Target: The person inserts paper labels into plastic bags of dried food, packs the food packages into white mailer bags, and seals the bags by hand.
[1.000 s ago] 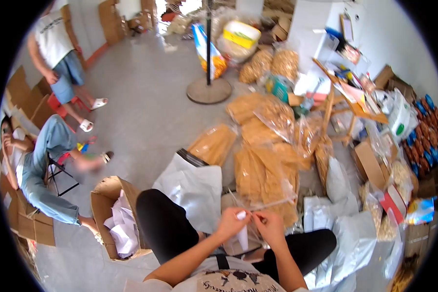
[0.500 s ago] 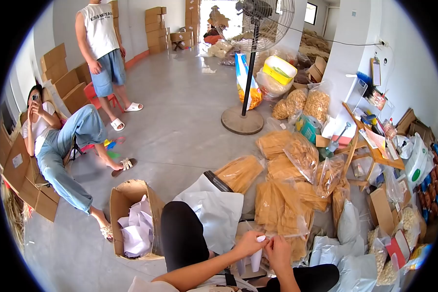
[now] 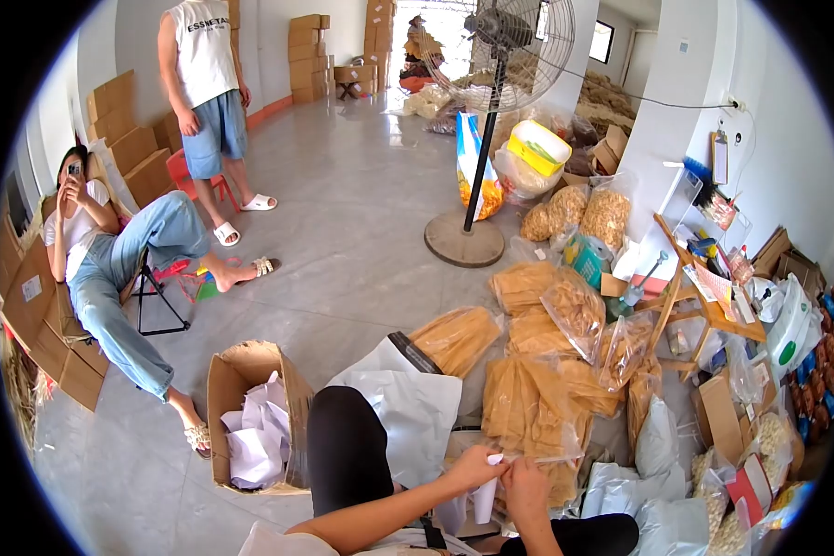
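My left hand point(image 3: 473, 469) is closed, its fingertips pinching a strip of white paper point(image 3: 485, 501) that hangs down between my hands. A small white end pokes up above those fingers. My right hand point(image 3: 526, 486) is closed too, fingertips meeting the left ones; what they pinch is hidden. Both hands are above my lap. Just beyond them, clear plastic bags of flat tan dried goods point(image 3: 528, 398) lie in a pile. A white plastic mailer bag point(image 3: 403, 403) is spread beside my knee.
An open cardboard box point(image 3: 292, 408) of crumpled white paper stands left. A person point(image 3: 130, 250) sits holding up a phone; another point(image 3: 204, 93) stands behind. A pedestal fan point(image 3: 463, 239) rises ahead. Grey-white packages point(image 3: 667, 514) and a cluttered wooden stand point(image 3: 713, 310) are right.
My hands stay together at nearly the same spot, with the left fingers slightly shifted and the white strip showing more fully. The seated person's outstretched foot has moved right. The view has tilted slightly.
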`<state>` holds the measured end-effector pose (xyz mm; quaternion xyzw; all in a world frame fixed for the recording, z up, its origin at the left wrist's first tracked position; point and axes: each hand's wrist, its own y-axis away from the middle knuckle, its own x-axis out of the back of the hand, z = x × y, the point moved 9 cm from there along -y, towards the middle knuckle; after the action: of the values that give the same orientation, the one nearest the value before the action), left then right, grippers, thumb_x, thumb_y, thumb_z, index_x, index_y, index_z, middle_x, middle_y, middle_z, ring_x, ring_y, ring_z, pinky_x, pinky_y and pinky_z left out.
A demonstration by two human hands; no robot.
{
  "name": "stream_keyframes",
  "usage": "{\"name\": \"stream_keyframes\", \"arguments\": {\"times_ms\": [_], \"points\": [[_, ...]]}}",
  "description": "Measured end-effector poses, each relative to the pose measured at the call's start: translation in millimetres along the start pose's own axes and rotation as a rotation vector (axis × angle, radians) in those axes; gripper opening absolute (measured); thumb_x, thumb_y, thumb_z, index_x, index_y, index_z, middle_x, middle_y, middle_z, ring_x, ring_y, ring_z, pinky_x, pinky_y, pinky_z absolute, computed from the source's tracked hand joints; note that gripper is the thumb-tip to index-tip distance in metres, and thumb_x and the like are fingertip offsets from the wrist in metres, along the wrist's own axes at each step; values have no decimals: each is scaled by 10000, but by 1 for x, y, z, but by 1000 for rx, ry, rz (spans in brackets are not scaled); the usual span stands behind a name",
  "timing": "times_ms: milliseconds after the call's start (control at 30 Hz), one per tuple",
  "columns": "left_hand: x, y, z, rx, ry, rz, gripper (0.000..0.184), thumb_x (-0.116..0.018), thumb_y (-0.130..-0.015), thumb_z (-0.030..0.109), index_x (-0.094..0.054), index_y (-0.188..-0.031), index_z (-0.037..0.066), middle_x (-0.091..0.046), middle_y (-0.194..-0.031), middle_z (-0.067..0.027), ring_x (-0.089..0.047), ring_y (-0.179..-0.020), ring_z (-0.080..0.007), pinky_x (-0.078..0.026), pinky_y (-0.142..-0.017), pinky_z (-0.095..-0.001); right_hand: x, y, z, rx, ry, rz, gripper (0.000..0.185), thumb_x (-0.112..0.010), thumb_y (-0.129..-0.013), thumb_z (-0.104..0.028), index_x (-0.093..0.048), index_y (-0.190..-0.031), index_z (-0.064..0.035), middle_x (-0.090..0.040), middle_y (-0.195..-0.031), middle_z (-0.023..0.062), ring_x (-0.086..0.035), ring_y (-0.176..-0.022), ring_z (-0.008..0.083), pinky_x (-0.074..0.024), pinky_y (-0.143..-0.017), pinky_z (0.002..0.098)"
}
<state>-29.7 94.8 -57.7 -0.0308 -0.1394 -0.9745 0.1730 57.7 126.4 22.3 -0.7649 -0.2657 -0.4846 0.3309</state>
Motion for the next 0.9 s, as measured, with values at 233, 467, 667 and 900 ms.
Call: {"name": "stream_keyframes", "arguments": {"times_ms": [233, 467, 667, 900], "points": [[12, 1, 3, -53, -39, 117, 220, -616, -717, 227, -638, -693, 10, -598, -589, -103, -551, -558, -127, -439, -533, -300, -11, 0, -7, 73, 51, -86, 141, -562, -779, -176, -566, -712, -52, -541, -706, 107, -570, -620, 298, -446, -523, 405], [31, 24, 21, -95, 26, 149, 221, -629, -698, 208, -627, -743, -8, -593, -614, -114, -550, -578, -139, -441, -543, -328, -15, -7, 8, -118, -451, -81, 82, -577, -735, -58, -611, -750, 15, -582, -593, 93, -559, -491, 205, -417, -471, 322], [116, 88, 81, -209, 298, 155, 208, -648, -764, 165, -636, -916, 24, -612, -659, -57, -544, -570, -96, -446, -541, -261, -16, -16, 1, -306, -903, -201, 83, -556, -782, -28, -595, -740, 31, -574, -593, 31, -542, -480, 85, -413, -465, 206], [432, 202, -43, 176, -190, 879, 293, -693, -696, 261, -634, -829, 6, -615, -663, -81, -588, -542, -149, -476, -480, -296, 1, -18, 47, -318, -900, -126, 75, -550, -810, -22, -588, -775, 33, -551, -585, 11, -525, -473, 68, -403, -453, 188]]}}
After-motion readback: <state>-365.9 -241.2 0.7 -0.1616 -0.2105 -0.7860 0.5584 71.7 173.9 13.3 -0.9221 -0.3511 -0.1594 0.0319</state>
